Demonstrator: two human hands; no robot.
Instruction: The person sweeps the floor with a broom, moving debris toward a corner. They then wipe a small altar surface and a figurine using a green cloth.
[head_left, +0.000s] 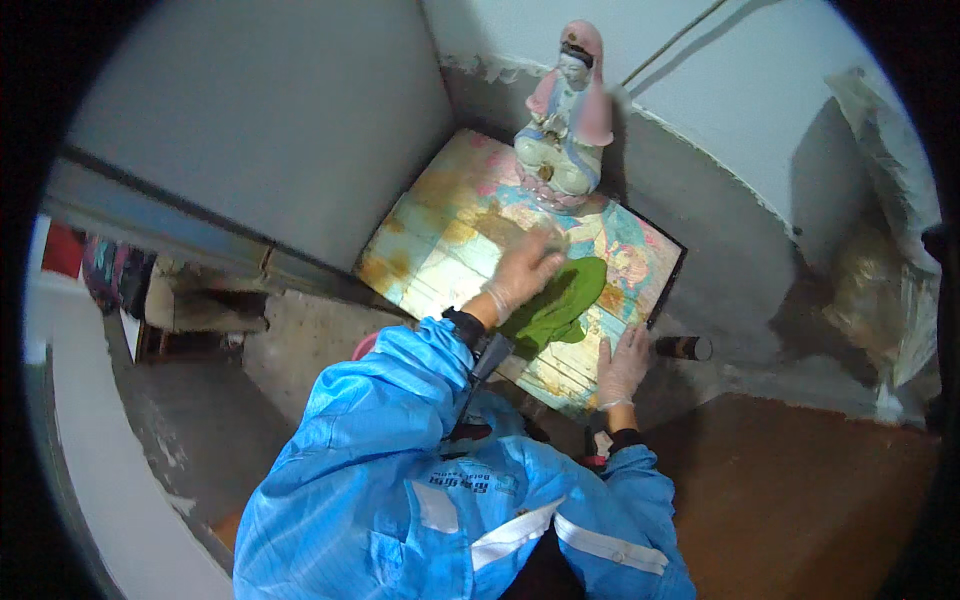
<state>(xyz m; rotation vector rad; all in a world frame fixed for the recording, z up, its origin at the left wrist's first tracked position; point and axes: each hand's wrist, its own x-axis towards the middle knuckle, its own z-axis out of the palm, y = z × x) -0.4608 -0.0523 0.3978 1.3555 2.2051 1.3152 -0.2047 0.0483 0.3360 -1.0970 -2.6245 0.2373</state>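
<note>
My left hand (525, 268), in a clear thin glove, is over the middle of a small table (442, 274) with a worn, brown-stained cartoon print. Its fingers are blurred, and I cannot tell whether they hold anything. A crumpled green cloth (564, 304) lies on the tabletop just right of that hand, partly beneath the wrist. Also gloved, my right hand (624, 367) rests at the table's near right edge with thumb and fingers apart. Beyond both hands, a ceramic Guanyin statue (562, 127) in a pink hood sits upright at the far corner.
Grey-and-white walls (697, 202) meet behind the table. A dark cylindrical container (681, 348) is right of my right hand. Farther right hangs a clear plastic bag (885, 300). A cable (671, 43) runs along the wall. A pink rim (365, 346) shows beside my left sleeve.
</note>
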